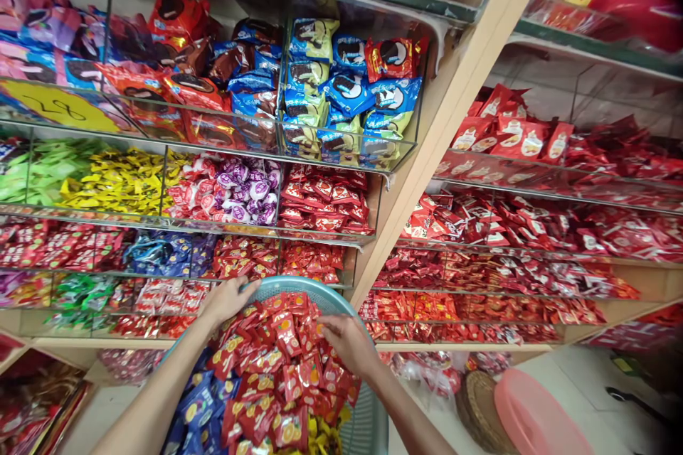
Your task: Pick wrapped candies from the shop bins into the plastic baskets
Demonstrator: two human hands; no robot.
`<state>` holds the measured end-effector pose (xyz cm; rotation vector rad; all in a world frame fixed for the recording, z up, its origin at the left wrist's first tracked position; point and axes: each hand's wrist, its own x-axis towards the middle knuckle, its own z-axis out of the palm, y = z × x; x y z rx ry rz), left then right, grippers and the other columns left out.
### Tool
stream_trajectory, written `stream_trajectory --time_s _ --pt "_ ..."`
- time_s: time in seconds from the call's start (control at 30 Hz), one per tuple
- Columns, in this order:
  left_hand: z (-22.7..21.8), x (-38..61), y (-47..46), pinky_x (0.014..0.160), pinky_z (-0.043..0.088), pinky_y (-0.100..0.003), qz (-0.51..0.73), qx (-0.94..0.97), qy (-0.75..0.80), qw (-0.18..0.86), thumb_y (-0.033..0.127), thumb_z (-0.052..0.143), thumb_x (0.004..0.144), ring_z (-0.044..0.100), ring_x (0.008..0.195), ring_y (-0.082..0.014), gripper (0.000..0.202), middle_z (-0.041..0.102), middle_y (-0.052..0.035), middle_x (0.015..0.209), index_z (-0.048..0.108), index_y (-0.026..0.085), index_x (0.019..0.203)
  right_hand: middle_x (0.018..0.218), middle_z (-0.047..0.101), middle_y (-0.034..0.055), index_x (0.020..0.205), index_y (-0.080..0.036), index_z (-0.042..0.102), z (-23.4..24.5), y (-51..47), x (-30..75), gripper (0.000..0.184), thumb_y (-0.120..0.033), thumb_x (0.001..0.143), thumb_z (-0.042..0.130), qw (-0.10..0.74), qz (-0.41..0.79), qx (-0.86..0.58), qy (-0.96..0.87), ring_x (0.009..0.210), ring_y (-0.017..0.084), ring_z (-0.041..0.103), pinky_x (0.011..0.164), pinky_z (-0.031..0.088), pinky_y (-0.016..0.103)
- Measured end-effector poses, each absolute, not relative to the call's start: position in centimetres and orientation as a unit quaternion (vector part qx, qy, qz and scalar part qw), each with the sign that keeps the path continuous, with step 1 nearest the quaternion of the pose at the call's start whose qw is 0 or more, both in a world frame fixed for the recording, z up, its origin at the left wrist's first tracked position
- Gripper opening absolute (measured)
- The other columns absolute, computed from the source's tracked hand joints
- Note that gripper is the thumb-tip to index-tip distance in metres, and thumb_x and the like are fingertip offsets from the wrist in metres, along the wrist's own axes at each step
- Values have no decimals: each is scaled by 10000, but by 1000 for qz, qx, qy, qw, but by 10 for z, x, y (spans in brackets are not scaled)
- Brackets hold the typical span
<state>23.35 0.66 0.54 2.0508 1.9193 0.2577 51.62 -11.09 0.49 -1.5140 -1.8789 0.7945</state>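
Note:
A teal plastic basket [376, 387] is heaped with wrapped sweets. Red candy packets [261, 359] with an orange fruit print make up most of the heap. Blue packets [198, 402] lie at the left and yellow ones [323, 435] near the bottom. At the basket's far left rim, my left hand [228, 298] is closed over the edge, its thumb along the rim and its other fingers partly hidden. Inside the right part of the basket, my right hand [349, 343] is curled with its fingertips on a red candy packet at the top of the heap.
Clear-fronted shelf bins [331, 227] of sweets rise just behind the basket. A wooden upright [427, 135] divides the shelving. A yellow price tag [58, 106] marks the upper left. On the floor at right lie a pink basin [533, 416] and a round woven item [480, 412].

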Motion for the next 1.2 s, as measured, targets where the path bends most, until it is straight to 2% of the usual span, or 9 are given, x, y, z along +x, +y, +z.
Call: stream_trajectory --time_s 0.1,0.2,0.33,0.43,0.53,0.67,0.8,1.07,1.2 --pt "7 234 6 694 436 -310 89 722 667 161 702 263 746 640 873 -276 627 703 -87 947 621 246 985 900 683 1 994 -317 666 12 -120 512 238 -298 840 484 242 244 -568 -748 911 178 561 836 371 291" --pt "10 236 4 648 427 -299 86 729 661 157 701 232 756 647 807 -264 622 705 -82 873 621 245 921 926 654 19 842 -298 703 16 -125 514 199 -381 821 523 202 182 -575 -772 952 203 518 865 329 333" --pt "16 238 1 626 420 -294 75 724 667 159 703 238 753 643 778 -260 628 703 -84 858 619 244 949 935 630 46 798 -260 707 27 -110 522 291 -463 820 499 200 155 -589 -768 943 208 514 852 343 331" --pt "17 239 1 635 419 -298 76 723 668 161 699 248 752 642 797 -267 630 702 -90 887 618 238 969 1002 621 60 976 -222 655 37 -77 525 301 -415 854 459 210 155 -609 -749 979 189 531 846 368 279" --pt "14 237 3 629 417 -292 84 723 666 162 696 252 755 643 815 -266 617 703 -84 896 615 244 964 1083 605 91 1075 -186 592 36 -35 521 286 -301 868 431 154 158 -681 -698 996 189 560 825 389 259" --pt "9 234 6 624 416 -290 88 723 665 161 701 260 750 644 828 -267 597 703 -76 883 617 249 911 1012 638 175 1012 -114 624 17 12 513 255 -198 816 483 103 175 -736 -646 919 245 617 726 439 282" --pt "7 232 7 603 407 -286 85 733 657 154 698 219 763 647 773 -256 597 696 -67 796 604 250 851 971 661 187 930 -108 661 0 35 511 208 -164 750 572 71 193 -770 -604 860 261 644 668 467 278" --pt "6 232 7 614 410 -297 87 733 657 155 703 215 762 646 763 -254 600 697 -69 812 600 251 853 1036 622 206 1074 -90 589 -8 44 509 295 -216 844 455 123 118 -769 -616 965 263 603 801 452 318" --pt "5 232 5 653 422 -313 98 731 658 153 688 243 767 642 832 -272 573 700 -74 883 601 258 891 1177 555 183 1176 -116 527 1 62 503 339 -187 857 435 182 59 -726 -661 1110 267 501 959 350 356"
